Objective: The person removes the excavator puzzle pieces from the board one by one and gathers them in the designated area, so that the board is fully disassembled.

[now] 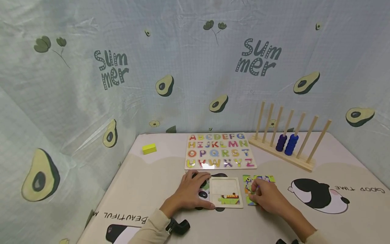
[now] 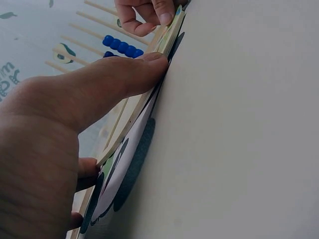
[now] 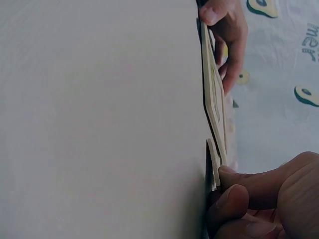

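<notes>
A square wooden puzzle tray [image 1: 225, 179] lies on the table, with a green piece with red and yellow details [image 1: 230, 199] in its lower part. My left hand [image 1: 190, 191] holds the tray by its left side, its thumb [image 2: 144, 69] at the near edge and the fingers toward the far corner. Right of the tray, several colourful puzzle pieces [image 1: 269, 178] lie close together. My right hand [image 1: 269, 196] is over them, thumb and index finger pinching the edge of one puzzle piece [image 3: 213, 154]. That hand hides part of the group.
Behind the tray lies an alphabet board [image 1: 220, 150] with coloured letters. A wooden peg rack [image 1: 283, 154] with dark blue and purple beads stands at the back right. One yellow block [image 1: 149, 148] sits at the back left. The tablecloth [image 1: 158, 179] has printed animals and words.
</notes>
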